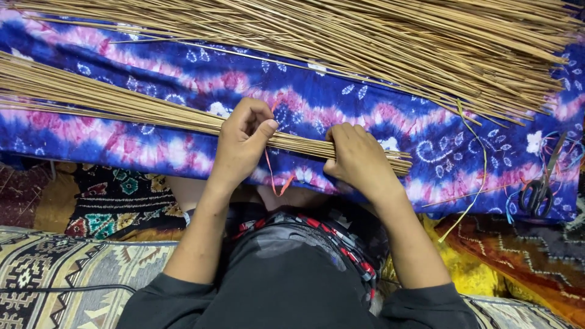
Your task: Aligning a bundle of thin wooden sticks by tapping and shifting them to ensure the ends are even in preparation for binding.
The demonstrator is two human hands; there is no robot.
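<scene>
Black sleeves at lower frame; left hand (pixel 241 143) pinched on a thin red plastic string (pixel 272 173), right hand (pixel 359 159) closed over a bundle of tan thin reed sticks (pixel 122 100) at centre; sticks could be splayed if grip is loosened

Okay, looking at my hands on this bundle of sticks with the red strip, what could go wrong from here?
The red strip hangs loose below the left hand, so it might slip before it binds. The stick bundle fans out leftward, so sticks could slide free of the right hand. The scissors lie near the tie-dye cloth edge and might drop.
</scene>
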